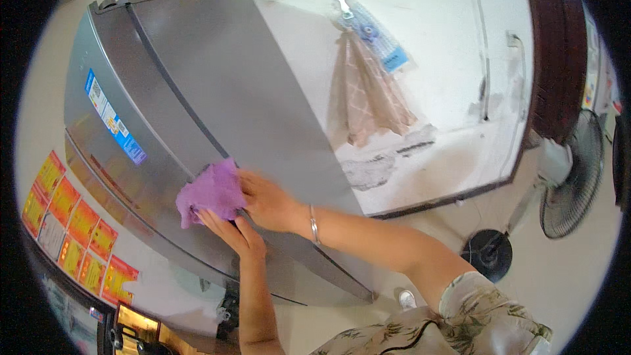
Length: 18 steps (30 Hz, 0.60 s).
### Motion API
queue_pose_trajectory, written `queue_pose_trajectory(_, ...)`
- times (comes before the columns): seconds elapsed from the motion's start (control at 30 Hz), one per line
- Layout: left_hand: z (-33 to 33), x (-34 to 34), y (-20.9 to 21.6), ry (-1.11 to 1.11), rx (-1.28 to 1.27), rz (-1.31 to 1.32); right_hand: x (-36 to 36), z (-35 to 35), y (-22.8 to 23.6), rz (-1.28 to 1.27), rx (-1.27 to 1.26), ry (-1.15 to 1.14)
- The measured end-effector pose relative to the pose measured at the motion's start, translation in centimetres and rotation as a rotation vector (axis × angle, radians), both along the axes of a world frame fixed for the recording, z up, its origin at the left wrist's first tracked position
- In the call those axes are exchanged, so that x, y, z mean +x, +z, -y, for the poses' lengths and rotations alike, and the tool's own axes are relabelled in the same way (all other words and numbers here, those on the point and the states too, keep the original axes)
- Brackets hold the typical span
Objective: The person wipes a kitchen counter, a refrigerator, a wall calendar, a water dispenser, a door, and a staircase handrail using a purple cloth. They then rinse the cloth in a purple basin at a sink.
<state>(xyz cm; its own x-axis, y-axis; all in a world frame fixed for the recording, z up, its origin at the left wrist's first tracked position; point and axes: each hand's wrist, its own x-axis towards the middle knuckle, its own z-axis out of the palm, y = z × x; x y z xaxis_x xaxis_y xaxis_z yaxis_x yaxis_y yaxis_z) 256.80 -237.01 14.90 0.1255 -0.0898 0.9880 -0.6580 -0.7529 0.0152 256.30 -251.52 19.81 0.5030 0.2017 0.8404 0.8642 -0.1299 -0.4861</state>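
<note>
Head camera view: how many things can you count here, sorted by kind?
Purple cloth: 1, under the left hand and the right hand
Silver fridge: 1
Hanging beige towel: 1
Standing fan: 1
Bracelet: 1
Total: 5

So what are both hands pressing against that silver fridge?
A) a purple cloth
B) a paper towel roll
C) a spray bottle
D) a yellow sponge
A: the right hand and left hand both rest on a crumpled purple cloth held against the grey refrigerator.
</note>
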Motion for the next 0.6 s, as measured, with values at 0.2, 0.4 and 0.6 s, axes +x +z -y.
queue_pose_trajectory(0.2,2.4,-3.3,-5.6,0.031,0.093,-0.16,0.2,1.7,-8.9,0.031,-0.058,0.026)
queue_pose_trajectory(0.4,2.8,-3.3,-3.8,0.516,0.366,-0.21,7.0,3.8,-3.5,0.446,-0.25,-0.082)
queue_pose_trajectory(0.6,3.1,-0.2,16.7,0.987,0.568,0.126,12.5,4.3,10.4,0.854,-0.078,-0.263)
